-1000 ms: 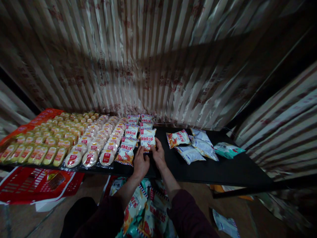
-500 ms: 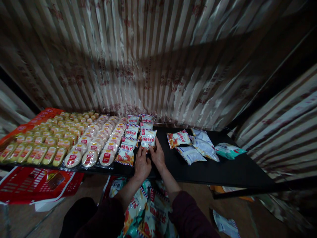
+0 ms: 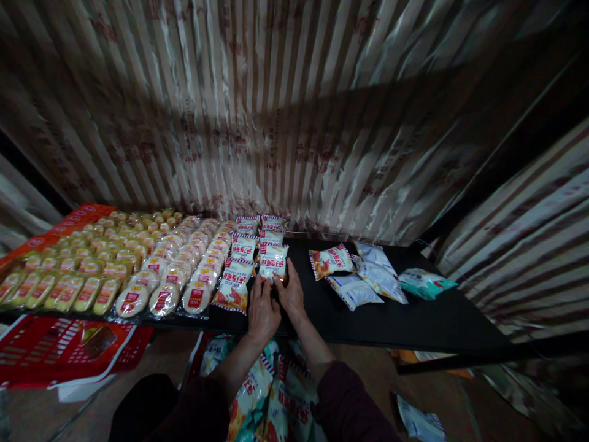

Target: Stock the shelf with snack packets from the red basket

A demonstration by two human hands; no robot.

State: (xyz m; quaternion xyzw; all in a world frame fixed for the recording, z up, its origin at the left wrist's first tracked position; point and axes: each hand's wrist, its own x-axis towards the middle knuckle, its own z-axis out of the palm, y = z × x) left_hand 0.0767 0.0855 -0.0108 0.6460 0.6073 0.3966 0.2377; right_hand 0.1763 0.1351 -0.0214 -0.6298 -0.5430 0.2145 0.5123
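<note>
A white-and-red snack bag (image 3: 273,261) lies at the front of the right-hand column of bags on the black shelf. My left hand (image 3: 264,312) is at its lower edge, with fingers close together and fingertips on the packet. My right hand (image 3: 291,293) holds its lower right corner, the thumb in front and the fingers along the side. Just left stands another column of the same bags, its front snack bag (image 3: 232,285) tilted towards me. More matching bags (image 3: 272,224) sit behind the held one.
Rows of round wrapped crackers (image 3: 164,299) and yellow-wrapped cakes (image 3: 69,291) fill the shelf's left side. Loose snack bags (image 3: 332,260) and a green bag (image 3: 426,282) lie to the right. Below are a red basket (image 3: 46,350), a heap of bags (image 3: 288,399) and a bag on the floor (image 3: 419,419).
The view has shifted slightly. The held bag sits a little lower in the picture, and my fingers have slid down to its lower edge; it stays at the front of its column.
</note>
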